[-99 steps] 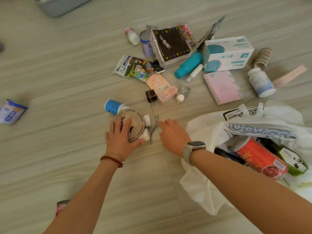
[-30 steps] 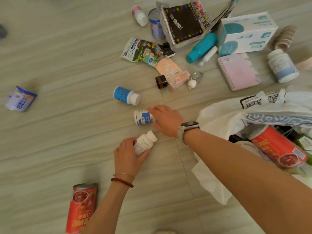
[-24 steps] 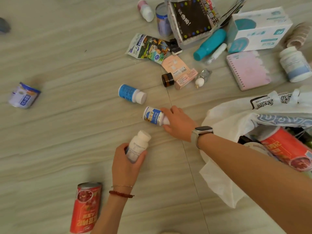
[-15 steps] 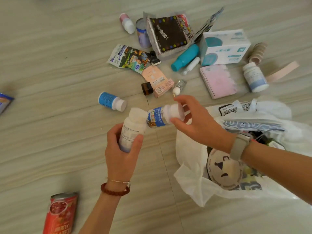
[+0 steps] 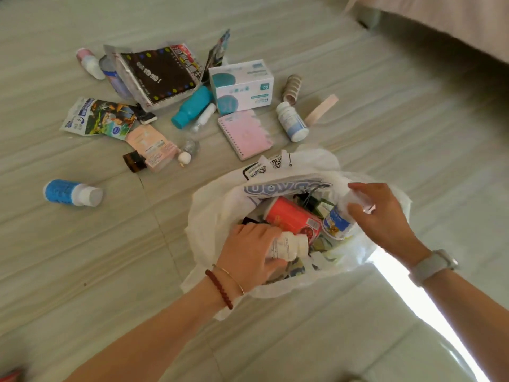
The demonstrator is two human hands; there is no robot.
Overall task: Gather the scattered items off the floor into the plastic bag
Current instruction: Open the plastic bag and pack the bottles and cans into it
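Note:
The white plastic bag [image 5: 209, 216] lies open on the floor at centre right, with a red can [image 5: 292, 216] inside. My left hand [image 5: 248, 255] is inside the bag's mouth and grips a white pill bottle [image 5: 289, 246]. My right hand [image 5: 380, 216] holds a blue-labelled white bottle [image 5: 337, 221] by its cap end over the bag's right side. Loose items remain on the floor: a blue-labelled bottle [image 5: 71, 193], a pink notebook [image 5: 245, 133], a teal bottle [image 5: 192, 106], a white and teal box [image 5: 242, 85].
Further scattered items lie at the back: a dark snack packet [image 5: 159, 74], a colourful pouch [image 5: 102, 118], a pink carton [image 5: 151, 146], a brown jar [image 5: 134, 162], a white bottle [image 5: 292, 121], a tape roll [image 5: 292, 86]. A bed edge [image 5: 440, 20] fills the top right.
Both hands lifted their bottles off the floor and carried them right, into the bag's opening. The round smiley item from earlier is gone from the floor.

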